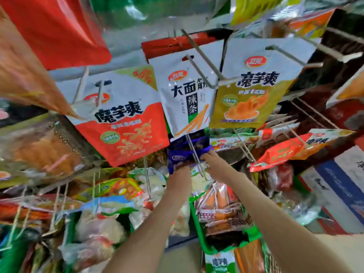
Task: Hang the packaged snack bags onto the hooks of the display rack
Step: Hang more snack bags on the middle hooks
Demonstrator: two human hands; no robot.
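I make out pale tan floor (pixel 332 251) at five o'clock, a blue-and-white panel (pixel 342 186) at four, a green basket (pixel 196 223) near six, evenly lit

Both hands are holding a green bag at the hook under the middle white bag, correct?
Not quite: it is a dark blue bag, not a green one. The head view shows the left hand and the right hand both holding it at the hook under the middle white bag.
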